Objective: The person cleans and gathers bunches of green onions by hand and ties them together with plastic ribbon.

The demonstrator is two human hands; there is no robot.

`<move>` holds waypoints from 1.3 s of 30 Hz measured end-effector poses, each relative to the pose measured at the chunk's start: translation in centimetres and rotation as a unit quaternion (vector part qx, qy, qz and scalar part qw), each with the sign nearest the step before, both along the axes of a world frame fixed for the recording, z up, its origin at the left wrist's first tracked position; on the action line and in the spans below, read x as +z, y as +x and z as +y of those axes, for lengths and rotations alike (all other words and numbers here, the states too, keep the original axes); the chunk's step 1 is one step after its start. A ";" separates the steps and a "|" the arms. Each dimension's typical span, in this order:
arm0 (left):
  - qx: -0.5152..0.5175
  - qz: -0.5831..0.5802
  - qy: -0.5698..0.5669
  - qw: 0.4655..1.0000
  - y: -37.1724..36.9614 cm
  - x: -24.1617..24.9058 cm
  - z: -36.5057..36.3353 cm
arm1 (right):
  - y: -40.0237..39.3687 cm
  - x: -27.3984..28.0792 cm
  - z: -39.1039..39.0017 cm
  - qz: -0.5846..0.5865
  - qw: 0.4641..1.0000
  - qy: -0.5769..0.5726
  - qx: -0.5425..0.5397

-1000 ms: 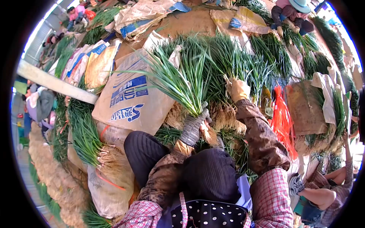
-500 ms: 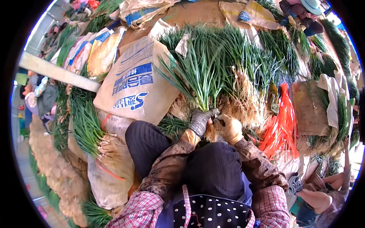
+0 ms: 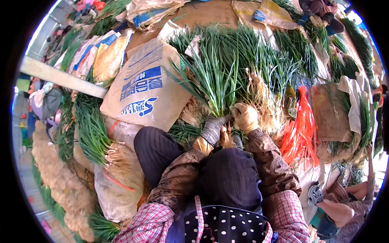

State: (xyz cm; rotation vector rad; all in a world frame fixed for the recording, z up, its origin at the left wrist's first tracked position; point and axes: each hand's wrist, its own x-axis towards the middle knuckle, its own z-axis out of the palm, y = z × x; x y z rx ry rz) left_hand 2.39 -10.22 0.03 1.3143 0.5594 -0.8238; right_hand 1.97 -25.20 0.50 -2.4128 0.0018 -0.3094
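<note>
My left hand (image 3: 214,128), in a grey glove, is wrapped round the lower stems of a bunch of green onions (image 3: 215,91). Their leaves fan out away from me, and pale roots hang below the fist. Close beside it, my right hand (image 3: 245,116) wears a yellowish glove and has its fingers curled in at the stems. What it pinches, if anything, is hidden. Just beyond both hands lies a heap of green onions (image 3: 259,52) with tangled, straw-coloured roots (image 3: 259,107).
A printed sack (image 3: 148,87) lies to the left, near a tied bundle of green onions (image 3: 95,133). Red plastic strips (image 3: 299,131) hang at the right, next to a brown sack (image 3: 332,115). Other people sit at the lower right and upper right (image 3: 320,12).
My right hand has moved up and slightly right along the stems, its fingers still curled. The left hand keeps its hold on the green onions.
</note>
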 end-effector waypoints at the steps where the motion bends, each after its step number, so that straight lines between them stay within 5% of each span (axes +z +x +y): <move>1: 0.009 -0.018 -0.033 0.999 0.0 -0.6 -0.1 | -0.2 0.2 0.1 -0.002 1.000 -0.014 0.011; 3: 0.027 -0.054 -0.098 0.993 -0.5 -1.5 -0.1 | -0.3 0.7 0.1 -0.032 0.999 -0.035 0.003; 7: 0.008 0.018 -0.238 0.971 -2.0 2.0 -0.6 | -0.2 -4.7 -2.2 0.116 0.967 0.155 -0.167; 10: -0.008 -0.153 -0.289 0.945 -1.2 4.2 0.4 | -1.8 -5.9 -3.5 0.326 0.938 0.107 -0.043; 12: 0.057 -0.174 -0.378 0.908 -0.1 4.8 0.4 | -3.0 -8.0 -4.6 0.298 0.954 0.037 -0.001; 14: 0.098 -0.141 -0.364 0.916 0.5 4.0 0.6 | -1.5 -5.2 -4.7 0.307 0.948 -0.077 -0.033; 15: 0.102 -0.139 -0.368 0.914 0.7 2.8 0.6 | 1.0 2.5 -3.0 0.333 0.927 -0.151 -0.084; 17: 0.112 -0.094 -0.266 0.953 0.4 2.9 0.4 | 4.5 3.7 -4.8 0.183 0.968 -0.058 -0.160; 21: 0.085 -0.060 -0.167 0.980 0.2 0.7 0.5 | 11.4 3.6 -7.3 0.248 0.928 -0.256 -0.111; 25: 0.087 -0.068 -0.177 0.978 0.4 1.9 0.4 | 11.9 2.1 -7.5 0.307 0.916 -0.228 -0.124; 26: 0.092 -0.073 -0.164 0.979 0.4 1.4 0.3 | 10.1 2.4 -6.3 0.243 0.936 -0.236 -0.096; 28: 0.087 -0.066 -0.136 0.985 0.4 1.1 0.5 | 5.3 1.8 -4.7 0.180 0.978 -0.088 -0.063; 32: 0.078 -0.081 -0.161 0.981 0.5 0.6 0.3 | -2.8 -0.5 -1.7 0.156 0.965 0.198 0.077; 35: 0.082 -0.072 -0.125 0.986 0.4 1.0 0.1 | -4.0 1.9 -0.9 0.232 0.960 0.156 0.020; 39: 0.008 -0.070 -0.008 0.998 0.6 1.3 0.1 | -1.4 2.9 0.0 0.146 0.966 0.212 0.004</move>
